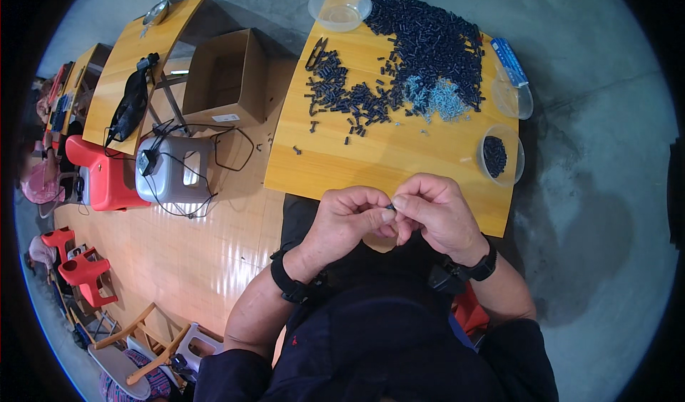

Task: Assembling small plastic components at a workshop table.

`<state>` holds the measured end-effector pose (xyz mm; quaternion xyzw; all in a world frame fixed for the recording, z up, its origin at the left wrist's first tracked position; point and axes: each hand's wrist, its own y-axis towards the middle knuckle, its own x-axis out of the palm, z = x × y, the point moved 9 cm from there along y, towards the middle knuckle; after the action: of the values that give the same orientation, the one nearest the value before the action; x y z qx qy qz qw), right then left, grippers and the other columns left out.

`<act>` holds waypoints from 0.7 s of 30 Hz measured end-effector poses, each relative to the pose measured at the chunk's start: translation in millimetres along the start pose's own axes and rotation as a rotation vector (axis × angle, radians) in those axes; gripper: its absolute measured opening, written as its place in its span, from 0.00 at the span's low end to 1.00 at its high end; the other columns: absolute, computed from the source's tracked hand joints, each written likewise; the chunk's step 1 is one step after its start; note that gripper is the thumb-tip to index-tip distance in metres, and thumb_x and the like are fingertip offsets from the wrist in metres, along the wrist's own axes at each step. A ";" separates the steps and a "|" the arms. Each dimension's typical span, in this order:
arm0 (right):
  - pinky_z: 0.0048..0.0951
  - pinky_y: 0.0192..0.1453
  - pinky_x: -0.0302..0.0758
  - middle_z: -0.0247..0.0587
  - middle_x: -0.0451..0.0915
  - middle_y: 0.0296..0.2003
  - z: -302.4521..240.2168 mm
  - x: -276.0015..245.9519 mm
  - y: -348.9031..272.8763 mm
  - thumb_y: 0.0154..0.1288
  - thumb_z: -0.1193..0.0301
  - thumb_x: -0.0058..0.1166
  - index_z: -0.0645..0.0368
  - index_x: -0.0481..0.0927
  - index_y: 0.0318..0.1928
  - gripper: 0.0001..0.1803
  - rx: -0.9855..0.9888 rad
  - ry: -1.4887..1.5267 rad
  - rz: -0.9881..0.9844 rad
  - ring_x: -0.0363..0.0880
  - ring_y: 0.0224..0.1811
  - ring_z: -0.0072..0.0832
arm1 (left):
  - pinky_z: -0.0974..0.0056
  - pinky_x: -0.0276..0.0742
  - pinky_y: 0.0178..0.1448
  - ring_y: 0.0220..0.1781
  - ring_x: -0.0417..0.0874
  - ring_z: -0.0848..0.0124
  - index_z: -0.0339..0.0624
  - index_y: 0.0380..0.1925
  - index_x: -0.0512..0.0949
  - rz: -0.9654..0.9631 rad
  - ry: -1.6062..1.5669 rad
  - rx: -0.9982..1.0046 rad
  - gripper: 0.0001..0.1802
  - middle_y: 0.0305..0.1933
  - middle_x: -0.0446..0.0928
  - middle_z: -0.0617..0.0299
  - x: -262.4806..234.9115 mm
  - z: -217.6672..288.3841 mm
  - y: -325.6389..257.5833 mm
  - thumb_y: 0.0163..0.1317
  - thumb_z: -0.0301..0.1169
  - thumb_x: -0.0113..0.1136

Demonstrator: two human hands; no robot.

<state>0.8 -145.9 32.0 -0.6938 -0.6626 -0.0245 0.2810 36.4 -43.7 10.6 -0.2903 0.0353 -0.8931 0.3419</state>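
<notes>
Small black part [390, 206]: pinched between the two hands, just off the near edge of the wooden table [371, 161], over the person's lap; too small to tell its shape.
Left hand [347, 220]: fingers curled, thumb and forefinger tips closed on the small black part from the left; a black wrist strap sits on the forearm behind it.
Right hand [437, 213]: fingers bent, tips pressed on the same part from the right, so the two hands meet and touch at the fingertips; a black watch-like band on that wrist.
Table, near part: bare wood between the hands and the parts farther up.
Pile of black parts [428, 42]: heaped across the far right of the table, thinning into a scattered trail toward the table's left side.
Pale screws [437, 99]: a small light-coloured cluster at the near edge of that pile.
Bowl with black pieces [500, 155]: clear plastic, at the table's right edge, nearest the right hand.
Empty-looking clear bowl [340, 8]: at the table's far left corner.
Small snips [315, 52]: black, lying on the table's left side beside the trail.
Blue packet [510, 61]: at the table's far right edge, lying over another clear dish.
Cardboard box [225, 77]: open, on the floor left of the table.
Grey stool [175, 170]: left of the table, with black cables draped on it.
Red stool [103, 174]: beyond the grey one, farther from the table.
</notes>
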 end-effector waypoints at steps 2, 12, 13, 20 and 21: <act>0.18 0.27 0.74 0.37 0.79 0.26 2.9 -1.5 -0.1 0.68 0.76 0.50 0.66 0.76 0.35 0.06 0.006 0.007 -0.003 0.76 0.21 0.18 | 0.73 0.80 0.39 0.33 0.82 0.77 0.32 0.37 0.79 -0.021 0.053 -0.042 0.06 0.31 0.82 0.61 0.3 -1.1 1.2 0.63 0.24 0.59; 0.22 0.26 0.78 0.40 0.79 0.26 7.3 -5.7 0.2 0.66 0.76 0.52 0.66 0.76 0.36 0.04 0.034 -0.049 0.014 0.78 0.20 0.22 | 0.73 0.79 0.38 0.32 0.82 0.78 0.32 0.36 0.81 -0.025 0.195 -0.067 0.06 0.30 0.82 0.61 -1.1 1.6 2.7 0.62 0.25 0.60; 0.22 0.25 0.78 0.39 0.79 0.26 7.6 -5.5 0.3 0.66 0.76 0.53 0.65 0.76 0.35 0.04 0.040 -0.042 0.016 0.78 0.20 0.22 | 0.73 0.79 0.39 0.33 0.82 0.79 0.32 0.36 0.80 -0.030 0.193 -0.063 0.06 0.30 0.82 0.62 -0.7 2.3 2.7 0.62 0.25 0.60; 0.26 0.24 0.80 0.39 0.77 0.24 4.8 -2.5 -0.9 0.66 0.73 0.54 0.64 0.74 0.35 0.07 0.069 -0.001 0.015 0.78 0.19 0.23 | 0.73 0.76 0.41 0.34 0.79 0.80 0.34 0.35 0.80 -0.009 0.159 0.023 0.05 0.31 0.80 0.64 1.7 10.5 -0.9 0.61 0.25 0.62; 0.27 0.24 0.80 0.39 0.77 0.24 6.8 -3.0 -1.5 0.68 0.68 0.52 0.64 0.74 0.35 0.10 0.099 0.050 0.008 0.78 0.19 0.24 | 0.73 0.76 0.41 0.34 0.79 0.80 0.34 0.35 0.80 -0.010 0.159 0.026 0.05 0.31 0.80 0.64 0.3 10.6 -0.5 0.61 0.25 0.62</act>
<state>-3.2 -145.8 25.6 -0.6808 -0.6531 -0.0078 0.3315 41.7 -42.0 19.7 -0.2142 0.0496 -0.9153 0.3374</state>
